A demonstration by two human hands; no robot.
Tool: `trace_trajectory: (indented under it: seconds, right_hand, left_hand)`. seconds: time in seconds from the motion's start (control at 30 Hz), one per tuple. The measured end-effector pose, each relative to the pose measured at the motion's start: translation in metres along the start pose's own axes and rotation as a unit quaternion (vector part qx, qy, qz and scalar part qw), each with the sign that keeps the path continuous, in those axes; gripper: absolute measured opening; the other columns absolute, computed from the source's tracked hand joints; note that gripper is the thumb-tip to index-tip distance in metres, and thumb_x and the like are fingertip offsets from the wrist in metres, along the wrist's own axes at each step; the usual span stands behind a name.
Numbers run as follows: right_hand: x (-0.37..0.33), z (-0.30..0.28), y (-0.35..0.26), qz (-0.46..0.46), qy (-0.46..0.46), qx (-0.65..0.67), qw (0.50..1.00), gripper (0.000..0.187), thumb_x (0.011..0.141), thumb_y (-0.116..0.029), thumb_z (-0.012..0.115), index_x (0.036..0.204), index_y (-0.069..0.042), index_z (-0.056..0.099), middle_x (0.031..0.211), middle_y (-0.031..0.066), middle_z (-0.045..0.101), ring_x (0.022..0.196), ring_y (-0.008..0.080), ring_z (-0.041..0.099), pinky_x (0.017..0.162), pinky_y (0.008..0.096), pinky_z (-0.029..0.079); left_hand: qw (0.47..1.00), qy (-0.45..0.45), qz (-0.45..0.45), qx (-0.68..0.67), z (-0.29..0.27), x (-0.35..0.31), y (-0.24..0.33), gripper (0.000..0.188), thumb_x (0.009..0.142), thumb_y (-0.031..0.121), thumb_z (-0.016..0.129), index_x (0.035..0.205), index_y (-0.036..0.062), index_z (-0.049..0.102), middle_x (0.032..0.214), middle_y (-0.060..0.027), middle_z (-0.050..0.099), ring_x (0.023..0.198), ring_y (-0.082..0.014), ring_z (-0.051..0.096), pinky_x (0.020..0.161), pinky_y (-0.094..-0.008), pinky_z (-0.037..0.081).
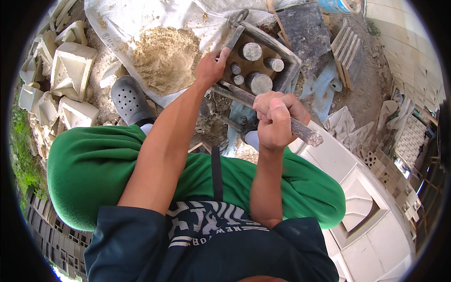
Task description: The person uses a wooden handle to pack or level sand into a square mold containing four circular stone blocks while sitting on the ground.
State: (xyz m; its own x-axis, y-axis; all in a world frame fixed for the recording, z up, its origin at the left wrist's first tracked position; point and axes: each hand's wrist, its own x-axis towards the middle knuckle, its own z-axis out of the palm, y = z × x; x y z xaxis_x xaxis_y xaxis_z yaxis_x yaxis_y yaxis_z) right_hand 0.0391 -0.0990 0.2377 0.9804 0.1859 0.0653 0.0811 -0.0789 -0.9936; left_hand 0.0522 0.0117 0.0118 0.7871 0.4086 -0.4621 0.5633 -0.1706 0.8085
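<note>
Ahead of me stands a grey box-shaped mould frame (282, 43), with several upright round cylinders (259, 83) of different sizes inside it. My left hand (211, 68) grips the mould's left side wall, fingers over its top edge. My right hand (281, 117) is closed in a fist around a long, flat grey bar (304, 131) with a battered near end. The bar slants along the mould's near side, its far end by the near left corner. Whether it touches the mould there I cannot tell. Pale sandy material shows between the cylinders.
Left of the mould, a heap of sand (164, 58) lies on a white sheet (115, 28). Cast blocks (73, 70) are piled at the far left. Stacked slats (346, 51) and a dark board (305, 35) lie right of the mould. Pale patterned blocks (359, 207) stand at my right.
</note>
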Motion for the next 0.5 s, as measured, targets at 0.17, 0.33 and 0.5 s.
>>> trace_trajectory:
  seconds: [0.17, 0.33, 0.5]
  right_hand:
    - [-0.015, -0.019, -0.019, -0.054, -0.045, 0.150, 0.986, 0.014, 0.076, -0.004, 0.054, 0.064, 0.001, 0.051, 0.058, 0.0075, 0.052, 0.052, 0.0166, 0.048, 0.052, 0.0307, 0.042]
    - [-0.022, -0.013, 0.001, -0.003, -0.033, 0.057, 0.998, 0.012, 0.074, 0.000, 0.054, 0.064, 0.001, 0.050, 0.061, 0.0072, 0.052, 0.054, 0.0159, 0.047, 0.052, 0.0303, 0.041]
    - [-0.022, -0.031, -0.030, -0.073, -0.064, 0.119, 0.988, 0.012, 0.072, -0.002, 0.054, 0.062, -0.001, 0.049, 0.057, 0.0071, 0.050, 0.049, 0.0169, 0.045, 0.050, 0.0310, 0.040]
  left_hand:
    - [1.000, 0.003, -0.001, 0.013, 0.000, -0.001, 0.006, 0.062, 0.091, 0.059, 0.039, 0.107, 0.0063, 0.068, 0.101, -0.0211, 0.066, 0.098, -0.0385, 0.061, 0.086, -0.0434, 0.046]
    - [1.000, 0.006, 0.000, -0.001, 0.001, 0.003, -0.003, 0.062, 0.091, 0.059, 0.039, 0.108, 0.0059, 0.068, 0.103, -0.0214, 0.066, 0.099, -0.0384, 0.061, 0.087, -0.0430, 0.046]
    - [1.000, -0.013, 0.001, 0.016, 0.001, -0.001, 0.005, 0.064, 0.091, 0.059, 0.039, 0.112, 0.0054, 0.066, 0.104, -0.0217, 0.066, 0.100, -0.0389, 0.060, 0.088, -0.0434, 0.046]
